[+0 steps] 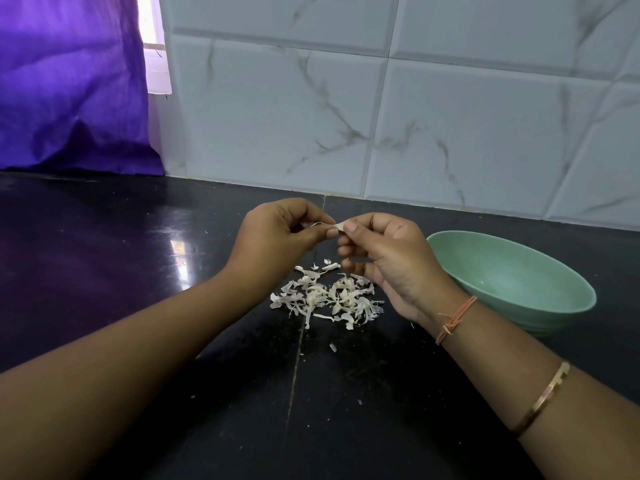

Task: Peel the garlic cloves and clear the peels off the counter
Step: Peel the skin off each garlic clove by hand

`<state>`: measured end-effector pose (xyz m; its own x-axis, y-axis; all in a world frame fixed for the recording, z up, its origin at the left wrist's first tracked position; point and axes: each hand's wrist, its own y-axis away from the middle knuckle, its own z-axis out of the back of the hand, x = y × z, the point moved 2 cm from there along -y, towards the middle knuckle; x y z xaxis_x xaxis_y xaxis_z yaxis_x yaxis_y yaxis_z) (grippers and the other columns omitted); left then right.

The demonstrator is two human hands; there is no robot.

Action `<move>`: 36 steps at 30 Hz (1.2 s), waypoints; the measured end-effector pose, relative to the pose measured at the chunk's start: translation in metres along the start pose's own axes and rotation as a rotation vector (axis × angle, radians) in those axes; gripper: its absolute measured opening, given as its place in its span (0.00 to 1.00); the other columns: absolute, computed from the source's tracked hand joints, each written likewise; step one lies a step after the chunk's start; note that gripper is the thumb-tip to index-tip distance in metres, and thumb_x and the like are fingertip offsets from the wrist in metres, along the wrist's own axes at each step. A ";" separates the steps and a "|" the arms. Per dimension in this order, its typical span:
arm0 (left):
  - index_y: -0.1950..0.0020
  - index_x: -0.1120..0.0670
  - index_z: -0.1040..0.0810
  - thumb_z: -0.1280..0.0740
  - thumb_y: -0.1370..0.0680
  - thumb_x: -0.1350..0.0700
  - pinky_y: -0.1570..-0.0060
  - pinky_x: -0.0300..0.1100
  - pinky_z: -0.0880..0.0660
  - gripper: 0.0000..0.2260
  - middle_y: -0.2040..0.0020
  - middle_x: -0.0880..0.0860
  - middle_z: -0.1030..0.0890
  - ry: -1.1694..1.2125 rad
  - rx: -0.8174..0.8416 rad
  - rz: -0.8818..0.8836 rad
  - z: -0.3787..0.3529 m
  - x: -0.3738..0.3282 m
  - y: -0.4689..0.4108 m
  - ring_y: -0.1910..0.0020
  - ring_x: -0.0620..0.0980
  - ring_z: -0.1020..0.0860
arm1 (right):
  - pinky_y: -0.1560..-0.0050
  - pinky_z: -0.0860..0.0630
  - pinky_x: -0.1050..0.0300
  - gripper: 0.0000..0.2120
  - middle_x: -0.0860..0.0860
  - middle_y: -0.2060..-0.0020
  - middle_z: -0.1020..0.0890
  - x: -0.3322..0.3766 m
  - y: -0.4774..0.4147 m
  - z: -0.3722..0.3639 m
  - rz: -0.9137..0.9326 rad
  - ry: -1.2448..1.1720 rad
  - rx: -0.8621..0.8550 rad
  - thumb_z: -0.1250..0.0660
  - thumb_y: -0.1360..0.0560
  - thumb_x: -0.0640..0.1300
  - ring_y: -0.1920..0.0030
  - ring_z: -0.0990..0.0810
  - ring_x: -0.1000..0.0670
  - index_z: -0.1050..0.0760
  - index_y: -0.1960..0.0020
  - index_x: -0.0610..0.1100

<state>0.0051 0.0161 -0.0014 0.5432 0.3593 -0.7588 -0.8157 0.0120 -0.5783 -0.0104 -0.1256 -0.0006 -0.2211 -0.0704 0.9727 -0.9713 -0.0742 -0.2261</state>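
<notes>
Both hands were up over the black counter [138, 271], with the right hand [384, 258] pinching a garlic clove [340, 226] at its fingertips and the left hand [277, 237] pinched on a thin strip of peel [320, 224] coming off it. I saw the pile of peels [329, 297] lying right below, and the green bowl [512, 282] just beside my right wrist.

Both hands, left hand [277, 233] and right hand [384, 258], pinch a garlic clove [340, 226] above the peels [325, 296].

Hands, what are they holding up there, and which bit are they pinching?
A small garlic clove, pinched at its end by the right hand's fingertips. The left hand pinches a thin strip of peel coming off it.
</notes>
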 end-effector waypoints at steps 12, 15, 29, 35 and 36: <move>0.59 0.58 0.22 0.33 0.25 0.61 0.67 0.31 0.25 0.04 0.68 0.49 0.18 0.503 0.256 0.404 -0.009 0.000 0.008 0.68 0.40 0.21 | 0.69 0.25 0.63 0.11 0.49 0.67 0.24 0.002 -0.001 0.001 0.017 -0.034 0.024 0.41 0.21 0.38 0.67 0.26 0.55 0.24 0.59 0.42; 0.60 0.58 0.22 0.34 0.25 0.61 0.66 0.31 0.24 0.04 0.66 0.50 0.18 0.527 0.240 0.433 -0.009 0.000 0.008 0.67 0.40 0.22 | 0.69 0.26 0.64 0.07 0.48 0.66 0.23 0.001 -0.001 0.001 0.014 -0.045 0.041 0.38 0.22 0.39 0.66 0.26 0.55 0.23 0.57 0.41; 0.61 0.58 0.24 0.37 0.24 0.61 0.64 0.32 0.22 0.07 0.68 0.50 0.19 0.721 0.344 0.562 -0.012 -0.007 0.009 0.69 0.40 0.21 | 0.66 0.27 0.67 0.06 0.46 0.67 0.20 0.004 -0.004 0.007 0.193 0.132 0.041 0.35 0.26 0.32 0.66 0.24 0.54 0.21 0.59 0.40; 0.62 0.58 0.25 0.40 0.23 0.62 0.66 0.31 0.23 0.09 0.70 0.49 0.20 0.792 0.379 0.639 -0.012 -0.011 0.009 0.72 0.40 0.22 | 0.65 0.26 0.66 0.08 0.50 0.69 0.20 0.002 -0.005 0.008 0.133 0.015 0.085 0.38 0.24 0.33 0.68 0.23 0.57 0.22 0.57 0.40; 0.62 0.58 0.25 0.39 0.23 0.62 0.66 0.31 0.23 0.09 0.70 0.49 0.20 0.789 0.381 0.641 -0.013 -0.011 0.009 0.72 0.40 0.22 | 0.65 0.26 0.66 0.08 0.49 0.69 0.20 0.001 -0.004 0.007 0.122 0.009 0.089 0.39 0.23 0.33 0.68 0.23 0.57 0.22 0.57 0.40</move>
<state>-0.0054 0.0007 -0.0021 -0.1419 -0.2981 -0.9439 -0.9274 0.3733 0.0215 -0.0057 -0.1328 0.0012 -0.3386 -0.0752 0.9379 -0.9254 -0.1537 -0.3464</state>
